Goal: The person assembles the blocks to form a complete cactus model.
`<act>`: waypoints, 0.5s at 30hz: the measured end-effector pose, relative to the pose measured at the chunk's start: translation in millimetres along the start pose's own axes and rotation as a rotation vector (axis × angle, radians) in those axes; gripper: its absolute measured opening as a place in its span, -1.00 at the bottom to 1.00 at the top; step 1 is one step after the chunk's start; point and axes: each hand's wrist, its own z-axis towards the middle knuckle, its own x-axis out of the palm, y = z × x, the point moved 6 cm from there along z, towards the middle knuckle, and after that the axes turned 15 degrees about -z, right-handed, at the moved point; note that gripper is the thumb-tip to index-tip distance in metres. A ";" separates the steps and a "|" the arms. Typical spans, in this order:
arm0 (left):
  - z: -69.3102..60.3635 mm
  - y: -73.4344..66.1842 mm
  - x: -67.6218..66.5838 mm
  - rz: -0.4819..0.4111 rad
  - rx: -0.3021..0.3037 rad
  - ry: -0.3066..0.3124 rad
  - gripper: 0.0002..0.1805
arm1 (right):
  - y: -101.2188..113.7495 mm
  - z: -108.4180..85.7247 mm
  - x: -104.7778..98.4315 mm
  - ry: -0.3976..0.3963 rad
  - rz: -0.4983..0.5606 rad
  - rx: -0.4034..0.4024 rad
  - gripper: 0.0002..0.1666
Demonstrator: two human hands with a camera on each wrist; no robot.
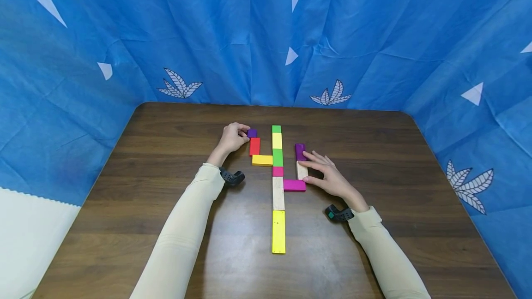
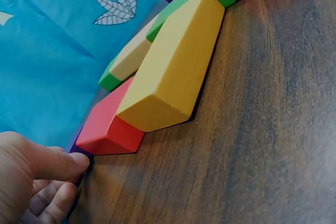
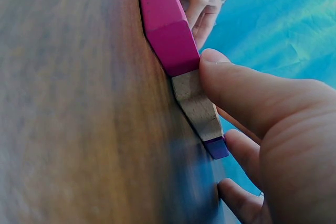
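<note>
At the far left end of a block figure, my left hand [image 1: 233, 137] pinches a small dark purple block [image 1: 252, 133] between thumb and forefinger. That block touches the end of a red block [image 1: 255, 146], which meets a yellow-orange block [image 1: 262, 160]. My right hand [image 1: 328, 176] has its fingers spread, with fingertips at the right side of a purple block [image 1: 300, 152] and a plain wood block [image 1: 302, 170]. The thumb [image 3: 215, 59] lies near the corner where the plain block meets a magenta block [image 1: 294, 185]. Whether every fingertip touches is unclear.
Between the hands runs a straight column of blocks: green [image 1: 276, 129], pale yellow [image 1: 277, 141], green [image 1: 277, 157], pink [image 1: 277, 171], plain wood [image 1: 278, 194] and long yellow [image 1: 279, 232]. A blue curtain [image 1: 249, 36] hangs behind the brown wooden table [image 1: 353, 266].
</note>
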 end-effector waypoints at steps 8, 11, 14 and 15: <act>0.4 -0.7 2.7 0.005 -0.001 0.002 -0.61 | -0.2 -0.3 -0.6 0.000 -0.004 0.001 -0.36; 0.6 -1.8 3.6 -0.001 0.005 0.001 -0.61 | -0.7 -0.3 -0.6 0.000 -0.005 0.005 -0.36; 0.5 -2.1 4.8 0.005 0.008 0.005 -0.60 | -1.1 0.2 -0.4 0.001 -0.008 0.010 -0.37; 0.4 -2.1 5.3 0.005 0.009 0.006 -0.60 | -1.0 0.3 -0.2 0.001 -0.009 0.011 -0.37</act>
